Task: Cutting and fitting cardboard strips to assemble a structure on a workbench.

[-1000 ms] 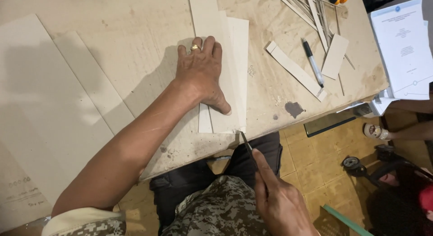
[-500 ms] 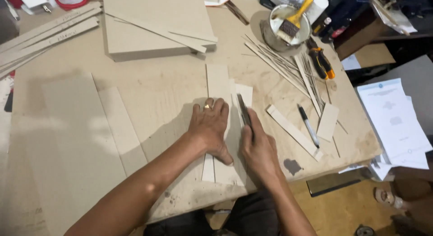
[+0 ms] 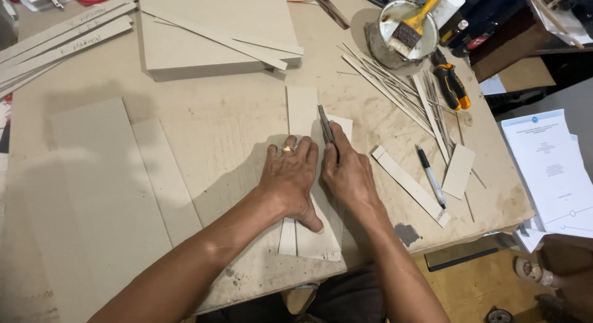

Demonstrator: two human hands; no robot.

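- Head view: left hand (image 3: 291,178) lies flat, fingers spread a bit, palm pressing a long pale strip (image 3: 301,113) used as a straightedge over a wider pale board (image 3: 336,128) near the table's front edge.
- Right hand (image 3: 349,175) is closed round a slim dark knife (image 3: 325,126), tip pointing away from the body, blade just beside the strip's right edge.
- Doing the cut well, imo: keep blade tight vs the strip edge, light passes, left fingertips back from the cut line; thumb sits low, near the board's front end, so it's clear for now.
- Press evenly along the strip; far end isn't held, could pivot.
- Edges: board's near end sits close to the table (image 3: 216,131) front edge, so little room to pull the knife back toward the body.
- Room: bare tabletop left of the strip; big pale sheets (image 3: 111,193) further left, apart.
- Right side tighter: loose offcut strip (image 3: 407,184), pen (image 3: 430,175), thin slivers (image 3: 395,88) near the elbow path.
- Far side: stacked boards (image 3: 216,33), tin w/ brush (image 3: 404,29), well apart.
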